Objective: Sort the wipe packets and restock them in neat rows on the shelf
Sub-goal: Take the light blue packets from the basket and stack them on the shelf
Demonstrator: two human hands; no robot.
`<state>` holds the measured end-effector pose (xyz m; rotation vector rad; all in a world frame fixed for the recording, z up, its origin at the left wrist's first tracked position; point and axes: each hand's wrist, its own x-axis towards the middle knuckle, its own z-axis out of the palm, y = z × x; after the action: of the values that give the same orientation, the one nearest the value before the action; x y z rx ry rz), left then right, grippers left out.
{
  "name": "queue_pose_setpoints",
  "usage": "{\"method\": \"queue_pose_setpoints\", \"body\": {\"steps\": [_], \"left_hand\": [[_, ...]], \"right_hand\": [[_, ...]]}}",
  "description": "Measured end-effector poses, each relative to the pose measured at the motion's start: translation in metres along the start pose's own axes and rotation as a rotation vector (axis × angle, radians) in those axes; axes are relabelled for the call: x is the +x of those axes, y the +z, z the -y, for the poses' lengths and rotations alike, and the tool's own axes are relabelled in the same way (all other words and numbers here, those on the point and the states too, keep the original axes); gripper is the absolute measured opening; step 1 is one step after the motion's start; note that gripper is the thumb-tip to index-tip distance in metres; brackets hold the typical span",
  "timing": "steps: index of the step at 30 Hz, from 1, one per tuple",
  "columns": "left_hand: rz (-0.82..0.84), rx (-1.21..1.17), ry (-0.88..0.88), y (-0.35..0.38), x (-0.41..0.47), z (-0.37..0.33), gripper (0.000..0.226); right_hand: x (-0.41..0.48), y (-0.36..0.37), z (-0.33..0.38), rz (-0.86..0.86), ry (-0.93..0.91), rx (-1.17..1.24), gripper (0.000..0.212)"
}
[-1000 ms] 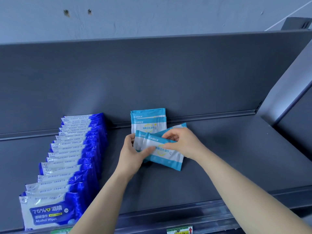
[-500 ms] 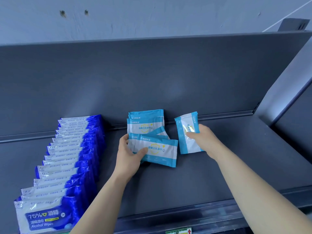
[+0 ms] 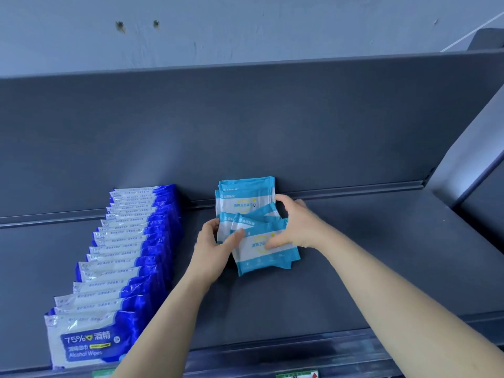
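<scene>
1. A person's two bare hands close on a loose cluster of light-blue wipe packets (image 3: pixel 256 255) near the middle of a dark grey shelf (image 3: pixel 381 255), seen from a head-worn camera.
2. The left hand (image 3: pixel 214 248) grips the cluster's left edge, with the fingers curled behind it and the thumb laid across the front.
3. The right hand (image 3: pixel 298 225) holds the right side. Its thumb presses the face of the frontmost packet while the fingers arch over the packets behind.
4. The packets overlap unevenly (the frontmost is tilted, its lower edge down on the shelf), and the rearmost stand against the back panel (image 3: pixel 245 126).
5. To the left, apart from the cluster, dark-blue alcohol wipe packets (image 3: pixel 128 255) stand in a single overlapping row from the back panel to the shelf's front lip. The nearest reads "75%" and "Alcohol Wipes".
6. A price label (image 3: pixel 297 374) shows at the shelf's front edge, and a pale wall (image 3: pixel 245 23) rises behind the unit.
</scene>
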<state>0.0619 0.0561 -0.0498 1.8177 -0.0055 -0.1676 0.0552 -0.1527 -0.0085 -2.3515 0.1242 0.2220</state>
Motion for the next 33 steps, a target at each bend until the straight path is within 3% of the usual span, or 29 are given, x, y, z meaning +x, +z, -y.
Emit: {"method": "queue_pose_setpoints", "body": {"steps": [2,6,10,13,15,18,22,25,29,33], "left_hand": [[-0.008,0.078,-0.042,-0.002,0.002,-0.004,0.064],[0.066,-0.066,-0.085,-0.002,0.006,-0.006,0.067],[0.067,-0.03,0.067,-0.004,0.011,-0.007,0.072],[-0.004,0.069,0.255,-0.005,0.027,-0.019,0.071],[-0.034,0.117,0.317,-0.007,0.036,-0.025,0.071],[0.001,0.172,0.291,-0.007,0.04,-0.019,0.067],[-0.003,0.347,0.364,-0.004,0.038,0.005,0.052],[-0.022,0.524,0.408,-0.007,0.037,0.013,0.087],[-0.027,0.685,0.495,-0.008,0.036,0.011,0.133],[0.001,0.92,0.557,-0.012,0.047,-0.004,0.129]], "right_hand": [[0.007,0.004,0.002,0.077,0.029,0.077,0.117],[0.009,0.011,-0.002,0.133,0.035,0.21,0.085],[0.01,0.012,0.0,0.056,-0.034,0.245,0.067],[0.025,0.015,0.011,-0.203,-0.1,0.12,0.075],[0.036,0.015,0.016,-0.273,-0.135,0.023,0.082],[0.039,0.007,0.008,-0.211,-0.123,-0.027,0.096],[0.031,0.007,-0.006,-0.204,-0.141,-0.099,0.133],[0.037,0.008,-0.003,-0.235,-0.287,-0.333,0.132],[0.044,0.008,0.001,-0.098,-0.383,-0.476,0.102],[0.042,0.005,0.005,-0.103,-0.395,-0.474,0.098]]}}
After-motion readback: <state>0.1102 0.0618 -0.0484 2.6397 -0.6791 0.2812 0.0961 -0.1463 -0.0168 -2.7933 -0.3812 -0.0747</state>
